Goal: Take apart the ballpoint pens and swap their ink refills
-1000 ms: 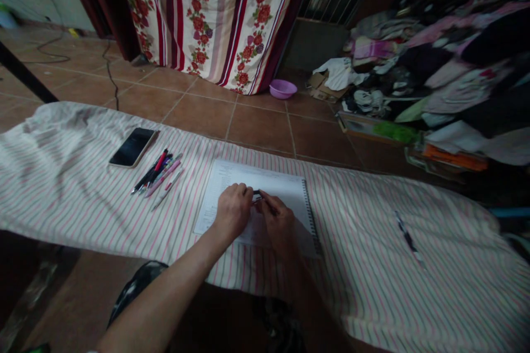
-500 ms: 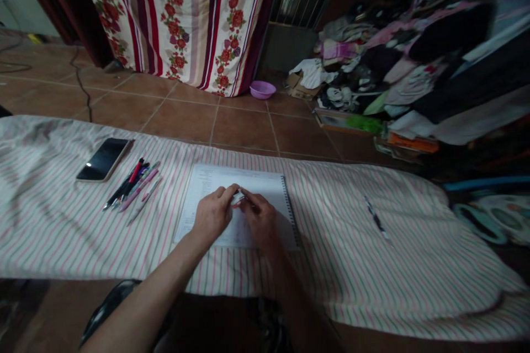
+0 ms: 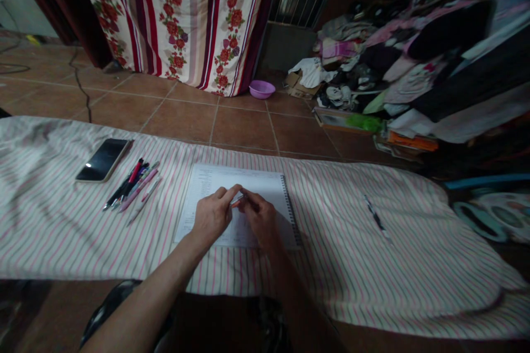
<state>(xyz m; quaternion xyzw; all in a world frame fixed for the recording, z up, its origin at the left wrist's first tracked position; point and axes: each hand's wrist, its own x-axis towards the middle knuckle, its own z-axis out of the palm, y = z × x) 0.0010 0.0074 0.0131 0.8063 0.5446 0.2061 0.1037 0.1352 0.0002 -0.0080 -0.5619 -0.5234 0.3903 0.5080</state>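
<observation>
My left hand [image 3: 212, 213] and my right hand [image 3: 260, 218] meet over an open spiral notebook [image 3: 259, 176]. Between their fingertips is a slim, light-coloured pen [image 3: 237, 198], gripped from both sides; most of it is hidden by the fingers. Both hands are closed, thumbs and forefingers pinched together. The notebook lies flat, its wire binding along the right side and lines of writing on the left of the page. A bunch of several pens [image 3: 134, 182] lies left of the notebook. One dark-and-white pen [image 3: 377, 219] rests alone on the right.
A smartphone [image 3: 103, 160] lies at the left on the striped cloth [image 3: 331, 265] covering the table. Beyond, on the tiled floor, stand a purple basin [image 3: 262, 89] and a large heap of clothes [image 3: 397, 60]. A flowered curtain [image 3: 178, 16] hangs at the back.
The pen between my fingertips has turned slightly and less of its white part shows. My hands stay in nearly the same place over the notebook.
</observation>
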